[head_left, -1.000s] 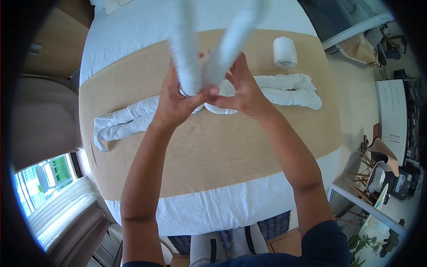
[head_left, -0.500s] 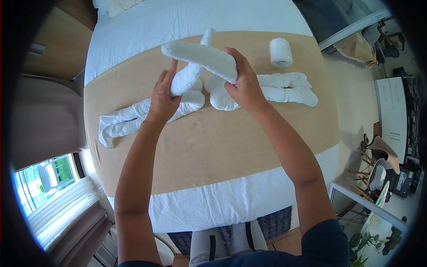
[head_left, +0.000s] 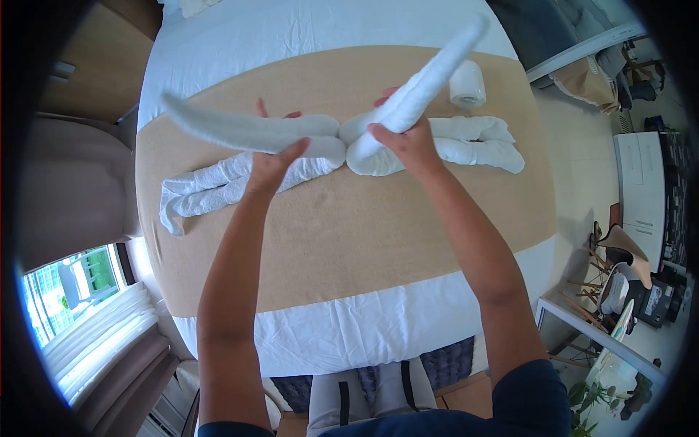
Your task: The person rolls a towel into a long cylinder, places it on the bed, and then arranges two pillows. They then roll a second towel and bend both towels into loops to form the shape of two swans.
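My left hand (head_left: 271, 166) grips a white rolled towel (head_left: 218, 131) from below, thumb in front and fingertips showing behind; its free end reaches out to the left. In my right hand (head_left: 415, 146) is another white roll of towel (head_left: 433, 81), slanting up and away to the right, with the thumb and fingers around it. Whether the two held rolls are one piece cannot be made out. Beneath them on the bed lie a folded-over towel roll (head_left: 211, 191) at left and a similar towel roll (head_left: 473, 151) at right, their rounded ends close together at the middle.
A tan runner (head_left: 349, 240) crosses the white-sheeted bed (head_left: 349, 335). A white cylindrical roll (head_left: 467, 86) stands near the far right of the runner. Curtains and a window (head_left: 76, 284) are at left; a chair (head_left: 626, 251) and white cabinet (head_left: 641, 189) are at right.
The held towel rolls, crossed over each other before, are now spread apart. One end has swung left and the other up to the right.
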The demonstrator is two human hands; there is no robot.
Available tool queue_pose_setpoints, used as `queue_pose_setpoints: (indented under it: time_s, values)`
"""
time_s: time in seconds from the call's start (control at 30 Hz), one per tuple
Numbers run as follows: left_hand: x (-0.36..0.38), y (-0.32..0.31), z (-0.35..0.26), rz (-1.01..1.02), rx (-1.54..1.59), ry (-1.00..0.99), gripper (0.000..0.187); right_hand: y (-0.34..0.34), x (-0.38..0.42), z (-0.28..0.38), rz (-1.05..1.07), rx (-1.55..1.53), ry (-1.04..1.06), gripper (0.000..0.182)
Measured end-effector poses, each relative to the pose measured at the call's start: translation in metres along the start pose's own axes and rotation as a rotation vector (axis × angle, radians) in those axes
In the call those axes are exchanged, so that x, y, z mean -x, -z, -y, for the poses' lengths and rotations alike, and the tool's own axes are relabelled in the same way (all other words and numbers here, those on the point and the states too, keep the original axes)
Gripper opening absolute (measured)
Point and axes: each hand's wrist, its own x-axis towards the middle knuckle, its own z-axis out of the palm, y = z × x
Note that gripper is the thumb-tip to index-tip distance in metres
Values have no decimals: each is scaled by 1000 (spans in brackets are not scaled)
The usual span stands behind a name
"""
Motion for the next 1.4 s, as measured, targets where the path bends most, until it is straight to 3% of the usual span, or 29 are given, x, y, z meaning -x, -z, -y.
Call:
queue_pose_setpoints:
  time_s: [0.07,0.1,0.13,0.2,0.23,0.3,0.37,0.43,0.53,0.6,0.63,0.73,0.8,0.83,0.9,0.93,1.0,1.03,1.13,1.2,1.23,1.3,1.33,1.4]
  values:
    - [-6,-5,17,196,-147,-46,115,-20,1,-8,141,-291,-160,72]
    - [-9,-4,25,313,-297,-10,125,-23,2,-12,240,-246,-203,85]
    - [-13,-7,26,314,-295,-4,125,-27,3,-15,241,-246,-209,85]
    - [-17,-12,28,516,-966,-39,132,-34,3,-20,447,399,-135,103]
    - [-18,-12,33,518,-963,-34,132,-38,4,-28,485,556,-110,110]
    - [-18,-13,42,408,-916,48,125,-39,4,-41,486,639,-82,108]
    - [-22,-20,70,374,-978,-12,118,-40,2,-46,484,723,-52,105]
    - [-25,-26,81,338,-1045,-77,112,-40,-2,-48,511,674,-159,89]
    - [-22,-33,79,348,-1119,-201,99,-35,-2,-54,405,530,-118,77]
    - [-19,-36,78,241,-1126,-526,120,-28,1,-59,367,377,-117,76]
    - [-18,-42,79,240,-1127,-524,120,-25,2,-62,326,229,-113,75]
    - [-17,-51,94,116,-930,-619,109,-18,9,-70,195,-46,-142,70]
    - [-22,-48,132,239,-1178,-784,97,-16,11,-80,185,-79,-194,68]
    - [-20,-50,126,240,-1172,-784,97,-17,12,-85,172,-120,-241,66]
    - [-15,-56,108,229,-823,-479,87,-25,16,-94,127,-129,-252,68]
    - [-19,-57,113,234,-816,-477,87,-29,18,-96,86,-144,-263,70]
    - [-27,-55,121,299,-1144,-471,88,-31,21,-98,66,-167,-290,73]
    - [-26,-55,114,298,-1148,-471,88,-32,22,-97,70,-149,-281,75]
    - [-19,-54,72,293,-984,-424,94,-30,18,-94,108,-160,-256,81]
    - [-12,-42,46,440,-829,148,110,-28,13,-89,152,-191,-236,84]
    - [-8,-42,34,437,-837,143,110,-27,11,-88,193,-177,-244,87]
    - [0,-43,10,251,42,8,115,-21,7,-79,235,-161,-240,89]
    - [5,-43,-1,251,39,-2,115,-17,7,-69,280,-76,-225,91]
    - [14,-43,-22,-84,332,-62,112,-9,7,-48,324,15,-199,93]
